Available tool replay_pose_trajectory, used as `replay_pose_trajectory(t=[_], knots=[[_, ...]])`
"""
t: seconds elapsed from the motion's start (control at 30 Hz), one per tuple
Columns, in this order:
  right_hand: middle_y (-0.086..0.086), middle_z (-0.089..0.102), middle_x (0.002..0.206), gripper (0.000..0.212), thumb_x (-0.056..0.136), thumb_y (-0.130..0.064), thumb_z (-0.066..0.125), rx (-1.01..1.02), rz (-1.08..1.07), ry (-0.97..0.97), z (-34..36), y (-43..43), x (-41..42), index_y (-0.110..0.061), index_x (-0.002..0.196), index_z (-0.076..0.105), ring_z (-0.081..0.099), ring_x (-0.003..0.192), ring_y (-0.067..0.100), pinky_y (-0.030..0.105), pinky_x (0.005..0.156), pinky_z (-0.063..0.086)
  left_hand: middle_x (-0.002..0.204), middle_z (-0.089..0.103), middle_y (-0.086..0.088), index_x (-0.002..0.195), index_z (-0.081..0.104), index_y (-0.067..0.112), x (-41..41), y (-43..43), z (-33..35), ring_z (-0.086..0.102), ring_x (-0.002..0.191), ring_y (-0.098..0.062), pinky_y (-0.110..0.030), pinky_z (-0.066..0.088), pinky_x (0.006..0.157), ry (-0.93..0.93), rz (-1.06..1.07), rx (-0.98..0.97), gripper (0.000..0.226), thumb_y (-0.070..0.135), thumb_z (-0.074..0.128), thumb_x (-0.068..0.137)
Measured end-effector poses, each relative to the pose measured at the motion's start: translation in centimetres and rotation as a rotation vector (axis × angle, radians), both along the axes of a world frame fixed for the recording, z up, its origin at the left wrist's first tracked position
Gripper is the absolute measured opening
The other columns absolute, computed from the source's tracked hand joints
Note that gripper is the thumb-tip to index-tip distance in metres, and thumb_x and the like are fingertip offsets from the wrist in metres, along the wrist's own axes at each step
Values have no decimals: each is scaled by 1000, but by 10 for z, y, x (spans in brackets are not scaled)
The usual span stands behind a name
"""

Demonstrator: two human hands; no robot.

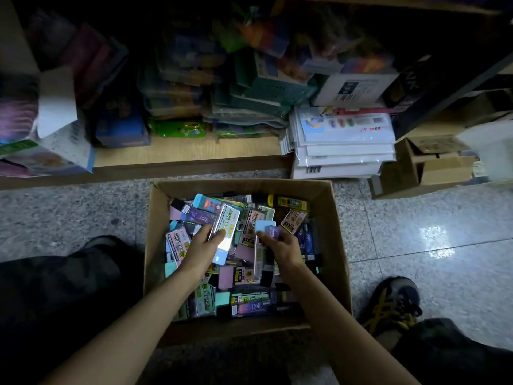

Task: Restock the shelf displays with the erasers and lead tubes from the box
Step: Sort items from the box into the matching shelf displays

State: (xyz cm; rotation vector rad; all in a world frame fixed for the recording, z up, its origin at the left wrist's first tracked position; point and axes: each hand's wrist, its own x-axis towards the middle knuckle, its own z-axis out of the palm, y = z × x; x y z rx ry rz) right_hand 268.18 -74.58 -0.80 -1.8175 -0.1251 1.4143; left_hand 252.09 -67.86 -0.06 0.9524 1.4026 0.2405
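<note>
An open cardboard box [330, 234] stands on the floor in front of me, filled with several loose lead tubes and erasers in pink, purple, teal and yellow wrappers. Both my hands are inside it. My left hand [201, 247] grips a long clear lead tube case [226, 227] with a yellow label and a light blue end. My right hand [280, 250] pinches a small purple eraser [272, 232], with a light blue eraser [263, 226] right against my fingertips. The low wooden shelf [180, 154] lies just beyond the box.
The shelf holds stacked stationery packs [177, 87], a green packet [177, 128] and an open white carton [59, 129] at the left. White packaged sheets [344, 151] pile at the shelf's right end. A smaller cardboard box [424, 168] sits on the tiled floor. My shoe [394, 304] is beside the box.
</note>
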Motion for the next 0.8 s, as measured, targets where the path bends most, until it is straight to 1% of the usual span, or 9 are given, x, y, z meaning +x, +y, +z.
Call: replay_pose_trajectory(t=[0.07,0.1,0.2,0.23,0.37,0.57,0.63,0.73,0.8], knots=[[9,68,90,30,83,-12,68,71,16,-2,14,0,4,1,109,61,66,76,17,33,67,56,154,26,3,147,26,19,8,1,13,27,140,-18,-35,25,109,-56,-32,-29,67,43,54,91],[13,68,93,30,83,-12,69,112,11,-17,22,2,5,1,109,60,66,80,21,39,74,57,149,31,10,146,27,23,13,0,22,32,136,-12,-33,27,107,-87,-73,-42,72,50,56,86],[20,65,96,26,84,-8,68,245,-51,-90,48,6,9,2,105,56,62,83,26,42,79,53,100,47,33,109,49,40,26,-5,52,50,85,22,-5,39,76,-187,-204,-26,45,56,61,69],[18,65,93,21,85,-8,67,287,-70,-107,57,7,10,-2,102,56,63,80,23,39,76,54,95,50,31,103,49,40,30,-7,58,52,82,19,-5,40,69,-202,-245,3,37,53,63,70],[7,65,85,11,89,-12,62,372,-96,-234,91,10,11,-11,98,56,64,68,9,24,61,53,120,61,5,126,50,21,43,-12,75,60,103,-8,-28,50,88,-209,-289,133,48,38,64,84],[20,61,102,13,95,-26,54,400,-68,-346,143,10,18,-21,88,43,64,93,34,51,83,54,100,68,5,103,57,26,47,-9,113,66,77,4,-14,50,64,-280,-253,258,16,28,62,89],[17,62,99,16,95,-29,52,431,-28,-384,164,12,24,-23,87,41,63,95,34,54,86,51,100,68,3,105,58,22,46,-5,128,67,78,0,-15,50,65,-323,-231,282,16,23,61,89],[16,66,98,17,94,-29,55,502,10,-424,199,16,34,-19,87,43,66,89,31,50,80,53,95,70,2,103,58,19,44,4,156,69,74,-6,-19,53,62,-382,-221,307,14,16,60,89],[16,67,95,16,95,-26,54,576,-34,-400,224,20,41,-16,90,41,69,79,29,45,66,58,90,71,4,103,59,17,42,12,176,69,70,-6,-19,52,56,-404,-223,350,14,14,60,89]])
